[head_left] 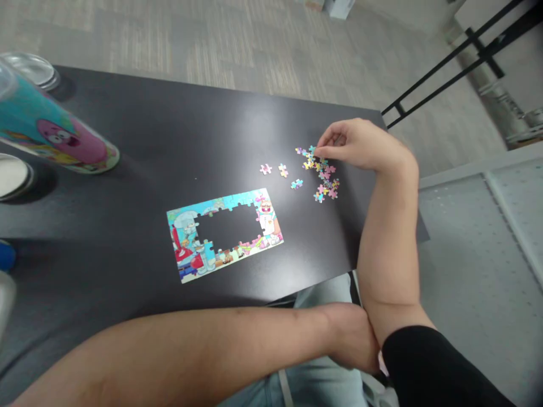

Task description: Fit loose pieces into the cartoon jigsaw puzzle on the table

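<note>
My right hand (350,142) reaches over a loose heap of jigsaw puzzle pieces (326,174) near the table's right end. Its thumb and fingers are pinched together at the heap's far edge, on a small puzzle piece (313,150). My left hand (354,336) lies across my lap, against the right elbow, and its fingers are hidden. Between me and the heap, three separate pieces, one of them pink (266,169), lie apart. A partly assembled cartoon puzzle (186,240) has its border joined, with bare dark tabletop showing through the middle.
On the dark table (139,130), a tall cartoon-printed canister (72,133) stands at left. Beside it are a round metal lid (31,70) and a white-topped round container (12,176). A blue object (6,255) is cut off at the left edge. Black metal rails (449,62) rise beyond the right corner.
</note>
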Demonstrator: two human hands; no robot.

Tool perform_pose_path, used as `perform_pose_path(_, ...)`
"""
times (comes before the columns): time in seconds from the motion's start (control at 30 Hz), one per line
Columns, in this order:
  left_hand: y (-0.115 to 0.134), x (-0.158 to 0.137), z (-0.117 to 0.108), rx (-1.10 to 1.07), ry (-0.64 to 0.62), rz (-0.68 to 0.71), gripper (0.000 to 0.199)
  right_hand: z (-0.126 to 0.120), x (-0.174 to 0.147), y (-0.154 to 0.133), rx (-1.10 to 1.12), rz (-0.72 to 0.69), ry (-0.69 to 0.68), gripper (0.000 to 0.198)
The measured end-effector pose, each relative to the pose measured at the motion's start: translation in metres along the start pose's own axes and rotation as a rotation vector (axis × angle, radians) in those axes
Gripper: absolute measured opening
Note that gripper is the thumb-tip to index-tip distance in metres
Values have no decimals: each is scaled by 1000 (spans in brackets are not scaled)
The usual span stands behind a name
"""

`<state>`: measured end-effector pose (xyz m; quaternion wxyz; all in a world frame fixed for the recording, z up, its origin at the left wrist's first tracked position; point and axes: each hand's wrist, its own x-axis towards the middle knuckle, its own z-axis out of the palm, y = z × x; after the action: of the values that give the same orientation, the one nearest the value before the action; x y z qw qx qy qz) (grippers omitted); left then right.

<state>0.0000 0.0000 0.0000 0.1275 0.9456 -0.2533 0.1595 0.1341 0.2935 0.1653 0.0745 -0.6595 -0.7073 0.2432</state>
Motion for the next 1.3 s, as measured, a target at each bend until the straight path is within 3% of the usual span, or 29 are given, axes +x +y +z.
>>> perform_pose_path(0.23, 3, -3, 14, 0, 123, -31, 24, -5, -1, 1, -102, 129, 111, 18)
perform_pose_path(0.43, -1, -4, 16, -41, 120, -22, 22, -4, 5, 6, -21, 121, -2, 27)
perform_pose_path(0.77, 2, -8, 7, -23, 178, -68, 26, 5, 9, 9, 138, 58, -18, 37)
perform_pose_path(0.93, 4, -8, 8, 1, 170, -73, 32, 8, 6, 2, 356, -98, 20, 36)
perform_pose_path(1.17, 6, 13, 25, -30, 86, -43, 18, 31, 5, -21, 507, -403, -102, 16)
perform_pose_path(1.3, 6, 27, 24, -27, 19, -90, 30, 49, -1, -42, 582, -541, -151, 22)
